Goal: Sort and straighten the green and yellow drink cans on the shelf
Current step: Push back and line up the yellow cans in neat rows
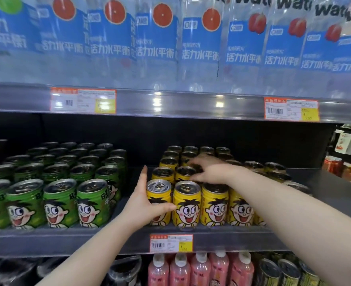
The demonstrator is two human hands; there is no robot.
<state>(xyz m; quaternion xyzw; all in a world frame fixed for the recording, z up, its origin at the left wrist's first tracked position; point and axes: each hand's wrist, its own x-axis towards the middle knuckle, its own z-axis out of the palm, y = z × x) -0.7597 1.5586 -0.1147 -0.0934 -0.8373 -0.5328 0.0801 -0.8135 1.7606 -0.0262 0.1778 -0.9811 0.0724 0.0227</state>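
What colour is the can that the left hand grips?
Yellow can with a cartoon face, clearest in the head view.

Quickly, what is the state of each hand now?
Left hand: holds the front-left yellow can, thumb across its front.
Right hand: fingers curled over the rear yellow cans; grip cannot be told.

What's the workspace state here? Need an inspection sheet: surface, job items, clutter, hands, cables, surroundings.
Surface: grey shelf, price tag on its front edge.
Job's things: green cans in a block at left; yellow cans in a block at right; gap between the blocks.
Clutter: nothing seen.
Hands: left hand holds the front yellow can at the block's left corner; right hand reaches over the rows behind, fingers curled on can tops, grip unclear.
Cables: nothing seen.
Surroundings: water bottles above; pink bottles below; packets far right.
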